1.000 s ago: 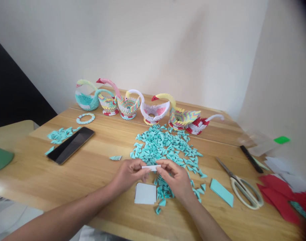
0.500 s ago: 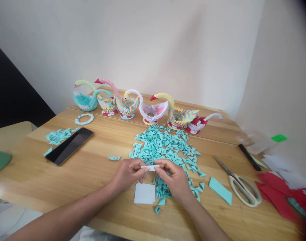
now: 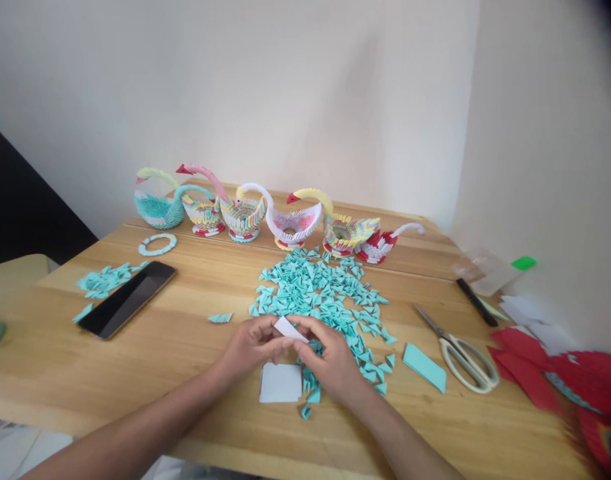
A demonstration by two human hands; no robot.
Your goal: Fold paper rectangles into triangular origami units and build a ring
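Between my two hands is a small folded strip of white paper (image 3: 288,328), tilted with its right end lower. My left hand (image 3: 259,343) pinches its left end between thumb and fingers. The fingers and thumb of my right hand (image 3: 321,345) close on the right end. Just below the hands lies a stack of white paper pieces (image 3: 280,384). Behind and partly under my right hand spreads a large heap of folded turquoise paper triangles (image 3: 310,287). A few nested turquoise triangles (image 3: 220,319) lie left of the heap.
Several folded-paper swans (image 3: 293,223) stand along the back. At left are a phone (image 3: 128,299), a paper ring (image 3: 157,245) and a small turquoise pile (image 3: 108,279). Turquoise paper slips (image 3: 424,367), scissors (image 3: 463,360), a black-handled tool (image 3: 476,302) and red paper (image 3: 528,370) lie at right.
The white strip, level before, has been turned so its right end points down, with the fingers of both hands shifting around it. The whole view has swung slightly to the right.
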